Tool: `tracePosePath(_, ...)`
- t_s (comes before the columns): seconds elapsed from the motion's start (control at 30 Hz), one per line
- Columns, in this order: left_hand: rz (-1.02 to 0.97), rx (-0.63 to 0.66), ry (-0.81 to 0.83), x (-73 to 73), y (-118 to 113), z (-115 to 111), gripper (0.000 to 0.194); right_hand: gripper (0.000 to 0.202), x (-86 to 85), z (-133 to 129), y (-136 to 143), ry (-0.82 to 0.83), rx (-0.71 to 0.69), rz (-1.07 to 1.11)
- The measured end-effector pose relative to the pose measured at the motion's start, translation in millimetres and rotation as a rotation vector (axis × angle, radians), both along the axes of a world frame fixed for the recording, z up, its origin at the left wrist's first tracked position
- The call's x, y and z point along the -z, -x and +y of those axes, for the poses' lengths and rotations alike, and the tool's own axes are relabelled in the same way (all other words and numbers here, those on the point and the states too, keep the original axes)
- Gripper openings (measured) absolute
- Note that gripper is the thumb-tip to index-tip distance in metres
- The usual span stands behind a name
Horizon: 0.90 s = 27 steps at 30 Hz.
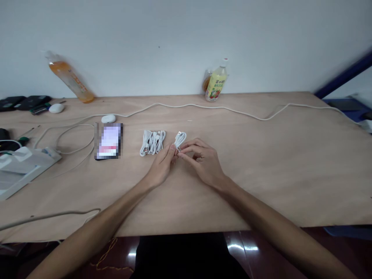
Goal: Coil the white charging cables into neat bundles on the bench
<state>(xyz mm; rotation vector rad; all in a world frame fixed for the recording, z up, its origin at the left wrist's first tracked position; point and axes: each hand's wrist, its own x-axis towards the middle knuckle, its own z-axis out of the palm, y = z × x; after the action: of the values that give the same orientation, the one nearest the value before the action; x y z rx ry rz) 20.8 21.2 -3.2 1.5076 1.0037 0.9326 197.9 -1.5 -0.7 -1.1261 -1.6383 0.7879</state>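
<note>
A coiled white USB cable (180,138) is held up above the table between my two hands, its metal plug showing near the top. My left hand (161,164) pinches the lower part of the coil, thumb on top. From the right, my right hand (205,159) meets it with thumb and fingertips closed together at the coil's lower end; a thin white strand or tie shows at the fingertips, too small to make out fully. Just left of the held coil, several bundled white cables (153,142) lie side by side on the table.
A phone (109,141) and a white earbud case (108,119) lie to the left. One long white cord (192,105) crosses the back. An orange drink bottle (69,79) and a yellow-labelled bottle (216,83) stand by the wall. A white tray (27,170) sits at far left.
</note>
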Motion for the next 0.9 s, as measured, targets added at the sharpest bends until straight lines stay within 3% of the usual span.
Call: tracePosePath(0.9,0.012,0.062,-0.022,-3.5,1.6,-2.4,0.060,0.019,0.9,4.5,0.0,0.242,0.032,0.258)
